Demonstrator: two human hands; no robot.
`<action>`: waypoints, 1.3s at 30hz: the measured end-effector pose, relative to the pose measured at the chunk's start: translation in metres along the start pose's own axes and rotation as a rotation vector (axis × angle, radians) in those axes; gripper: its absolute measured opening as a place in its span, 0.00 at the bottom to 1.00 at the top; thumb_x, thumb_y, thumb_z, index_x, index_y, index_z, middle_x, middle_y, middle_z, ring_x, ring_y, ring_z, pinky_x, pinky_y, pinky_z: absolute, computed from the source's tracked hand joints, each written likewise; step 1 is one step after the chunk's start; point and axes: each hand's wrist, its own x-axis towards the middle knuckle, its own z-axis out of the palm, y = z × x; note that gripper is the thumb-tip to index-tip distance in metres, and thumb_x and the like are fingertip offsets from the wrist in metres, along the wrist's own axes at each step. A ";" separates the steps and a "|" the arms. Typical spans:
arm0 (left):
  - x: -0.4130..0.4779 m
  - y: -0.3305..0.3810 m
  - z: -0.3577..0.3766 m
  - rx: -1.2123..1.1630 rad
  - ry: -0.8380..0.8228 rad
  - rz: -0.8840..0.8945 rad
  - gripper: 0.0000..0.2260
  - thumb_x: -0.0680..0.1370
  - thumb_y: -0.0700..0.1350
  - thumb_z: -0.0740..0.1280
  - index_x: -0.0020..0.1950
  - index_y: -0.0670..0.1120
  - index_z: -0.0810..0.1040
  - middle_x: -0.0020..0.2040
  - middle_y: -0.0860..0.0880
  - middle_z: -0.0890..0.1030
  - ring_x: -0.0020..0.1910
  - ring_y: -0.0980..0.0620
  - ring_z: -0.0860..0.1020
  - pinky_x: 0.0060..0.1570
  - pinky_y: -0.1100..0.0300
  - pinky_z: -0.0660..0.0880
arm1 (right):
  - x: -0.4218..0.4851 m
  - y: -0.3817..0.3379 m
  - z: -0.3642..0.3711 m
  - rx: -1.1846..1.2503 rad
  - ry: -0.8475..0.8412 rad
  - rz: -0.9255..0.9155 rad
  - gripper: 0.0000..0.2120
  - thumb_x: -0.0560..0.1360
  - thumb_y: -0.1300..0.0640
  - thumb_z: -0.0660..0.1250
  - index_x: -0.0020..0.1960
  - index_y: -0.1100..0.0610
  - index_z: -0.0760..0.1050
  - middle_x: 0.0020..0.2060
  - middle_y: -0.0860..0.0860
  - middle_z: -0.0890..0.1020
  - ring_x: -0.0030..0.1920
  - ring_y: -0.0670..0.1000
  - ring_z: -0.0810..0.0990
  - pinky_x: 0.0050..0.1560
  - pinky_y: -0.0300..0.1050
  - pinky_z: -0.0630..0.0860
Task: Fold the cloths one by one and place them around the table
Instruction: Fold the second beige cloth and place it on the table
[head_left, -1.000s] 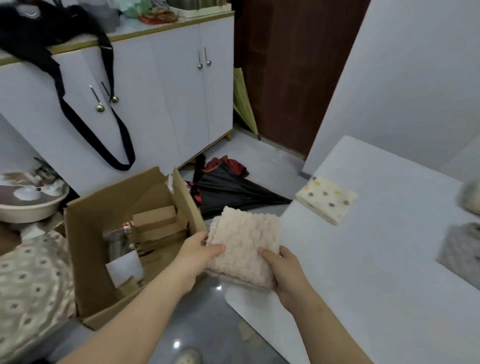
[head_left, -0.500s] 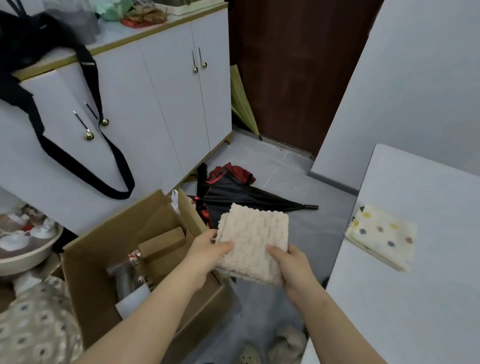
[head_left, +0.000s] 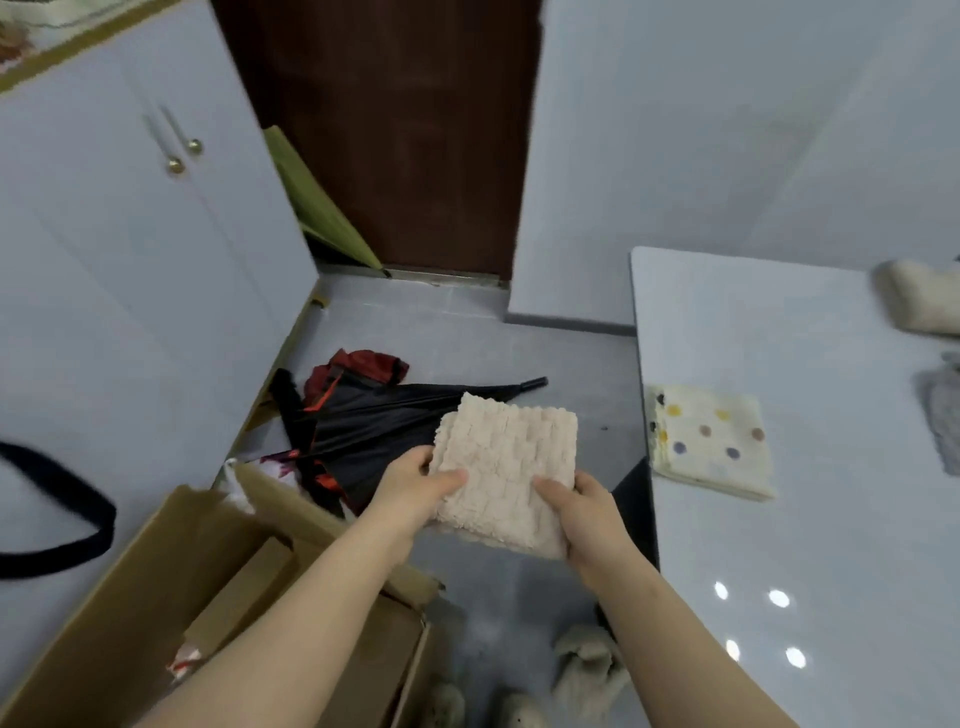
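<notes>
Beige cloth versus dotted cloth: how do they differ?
The beige cloth is plain and nubbly; the dotted cloth is pale yellow with coloured spots. The left hand and right hand hold the beige cloth above the floor; the dotted cloth lies on the table. Both are folded.

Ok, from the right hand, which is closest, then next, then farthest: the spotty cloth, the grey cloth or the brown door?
1. The spotty cloth, on the table edge just right of the right hand.
2. The grey cloth, further right on the table.
3. The brown door, far back.
</notes>
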 end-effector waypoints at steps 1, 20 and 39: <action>0.004 0.006 0.006 0.000 -0.021 0.003 0.06 0.75 0.39 0.67 0.46 0.51 0.76 0.51 0.48 0.81 0.51 0.47 0.79 0.51 0.53 0.77 | 0.001 -0.005 -0.005 0.010 0.018 -0.016 0.09 0.76 0.60 0.63 0.56 0.58 0.70 0.54 0.54 0.79 0.53 0.55 0.79 0.54 0.55 0.78; 0.128 0.130 0.099 0.075 -0.280 0.033 0.07 0.76 0.38 0.66 0.44 0.51 0.75 0.46 0.49 0.81 0.45 0.48 0.80 0.47 0.51 0.78 | 0.102 -0.107 -0.063 0.219 0.237 -0.108 0.08 0.75 0.61 0.64 0.54 0.60 0.73 0.49 0.56 0.81 0.49 0.58 0.81 0.53 0.57 0.79; 0.405 0.353 0.164 0.294 -0.525 0.104 0.08 0.76 0.38 0.66 0.43 0.51 0.74 0.44 0.50 0.80 0.43 0.49 0.79 0.48 0.52 0.77 | 0.342 -0.303 -0.044 0.427 0.437 -0.116 0.07 0.76 0.61 0.63 0.54 0.58 0.74 0.49 0.54 0.82 0.48 0.55 0.82 0.47 0.51 0.79</action>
